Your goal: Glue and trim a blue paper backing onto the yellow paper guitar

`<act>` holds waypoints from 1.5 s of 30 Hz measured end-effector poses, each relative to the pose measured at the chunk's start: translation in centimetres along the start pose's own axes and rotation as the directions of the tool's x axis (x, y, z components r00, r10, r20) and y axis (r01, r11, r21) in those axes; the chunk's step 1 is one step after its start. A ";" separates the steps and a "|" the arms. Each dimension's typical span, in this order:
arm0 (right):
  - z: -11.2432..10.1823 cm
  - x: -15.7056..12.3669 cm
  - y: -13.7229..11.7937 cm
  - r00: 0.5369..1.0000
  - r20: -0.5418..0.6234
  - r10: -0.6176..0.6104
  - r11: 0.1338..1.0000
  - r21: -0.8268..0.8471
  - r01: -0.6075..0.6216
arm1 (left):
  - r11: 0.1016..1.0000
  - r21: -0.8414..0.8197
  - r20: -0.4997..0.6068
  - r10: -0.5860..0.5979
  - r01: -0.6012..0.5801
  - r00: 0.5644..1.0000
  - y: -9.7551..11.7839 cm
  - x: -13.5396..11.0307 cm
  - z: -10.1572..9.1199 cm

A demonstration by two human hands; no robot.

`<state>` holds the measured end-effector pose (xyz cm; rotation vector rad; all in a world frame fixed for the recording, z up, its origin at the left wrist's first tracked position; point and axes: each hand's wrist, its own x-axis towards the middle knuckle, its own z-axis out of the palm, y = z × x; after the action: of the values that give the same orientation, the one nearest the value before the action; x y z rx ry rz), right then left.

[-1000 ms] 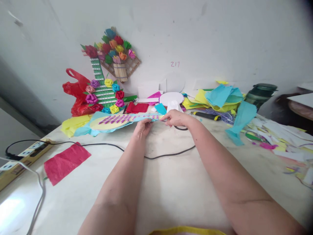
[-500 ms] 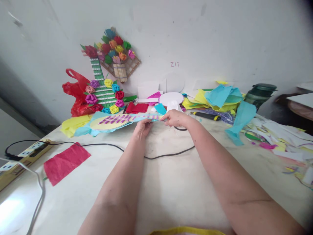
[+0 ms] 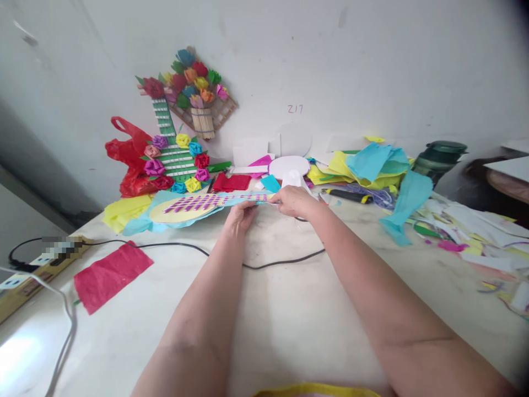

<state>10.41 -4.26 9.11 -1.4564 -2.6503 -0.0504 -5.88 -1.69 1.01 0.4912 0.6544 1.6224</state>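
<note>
A guitar-shaped paper craft [image 3: 194, 207], yellow with purple strips on light blue tissue, lies flat across the far middle of the table. My left hand [image 3: 241, 214] pinches its narrow neck from below. My right hand [image 3: 292, 200] is closed on the neck's right end, just beside the left. Both forearms reach straight out from the near edge.
A black cable [image 3: 273, 262] loops under my arms. A red paper sheet [image 3: 108, 273] and a power strip [image 3: 39, 264] lie at the left. Paper-flower crafts [image 3: 177, 157] and a red bag [image 3: 128, 160] stand by the wall. Coloured paper scraps [image 3: 388, 176] cover the right side, near a dark green jar [image 3: 438, 157].
The paper guitar has been drawn slightly left and its neck tipped up a little; both hands shifted a touch with it and keep the same grip.
</note>
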 end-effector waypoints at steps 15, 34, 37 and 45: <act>0.2 0.3 1.4 1.000 0.017 0.011 0.989 0.147 -0.013 | 1.000 0.026 0.022 0.012 -0.013 1.000 -0.2 0.3 -0.1; -0.6 -0.4 3.4 0.981 0.191 -0.035 0.905 0.423 -0.050 | 1.000 0.024 0.055 -0.020 0.019 0.998 -0.3 0.3 -0.5; -0.3 -0.3 3.5 0.983 0.182 -0.022 0.900 0.432 -0.060 | 0.999 0.029 0.051 -0.036 0.035 0.998 -0.3 0.3 -0.6; -0.1 -0.3 3.5 0.985 0.172 -0.018 0.892 0.448 -0.062 | 0.998 0.042 0.074 -0.042 0.039 0.996 -0.3 0.5 -0.8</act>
<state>13.48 -2.64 9.04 -1.3752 -2.5258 0.6798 -6.23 -1.26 0.15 0.5627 0.6384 1.5470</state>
